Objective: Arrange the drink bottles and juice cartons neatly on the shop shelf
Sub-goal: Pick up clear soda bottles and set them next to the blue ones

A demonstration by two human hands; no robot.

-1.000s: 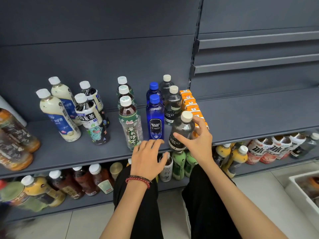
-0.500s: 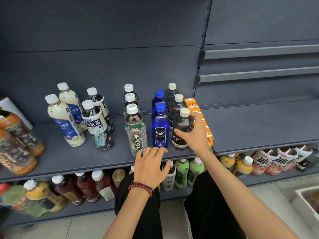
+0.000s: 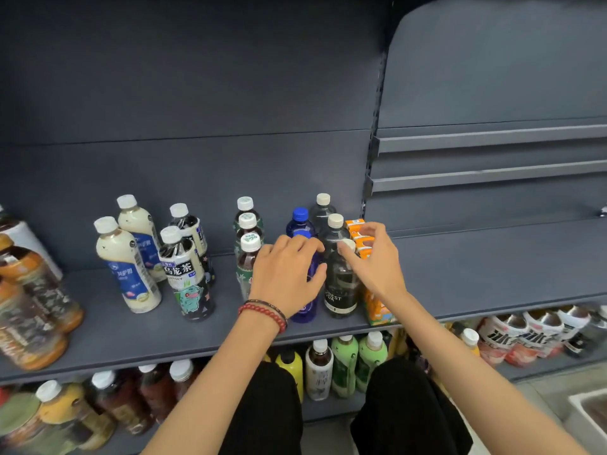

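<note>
Both hands are up at the middle shelf (image 3: 98,333), working the cluster at its right end. Our left hand (image 3: 285,277) is wrapped over the front blue bottle (image 3: 305,311), fingers curled over its shoulder and thumb on its right side, so we read it as grasping. The hand hides most of that bottle; only the lower body and a sliver of cap show. A second blue bottle (image 3: 299,221) stands directly behind it. Our right hand (image 3: 377,267) is released: the thumb tip touches the cap of the front dark soda bottle (image 3: 341,290), and the other fingers hang loosely bent above the orange juice cartons (image 3: 359,236), gripping nothing. That soda bottle stands upright near the shelf's front edge, just right of the front blue bottle. We cannot tell whether it touches the carton row or only sits just beside it. Two more dark soda bottles (image 3: 333,229) line up behind it. The cartons run near to far along the shelf's right end. Left of the blue pair stand three green tea bottles (image 3: 248,254) in file, then two oolong tea bottles (image 3: 185,274), then two creamy milk tea bottles (image 3: 126,267), all upright. At far left are amber bottles (image 3: 36,290), blurred. The lower shelf (image 3: 331,410) holds mixed bottles. A red bead bracelet (image 3: 262,315) sits on the left wrist.
</note>
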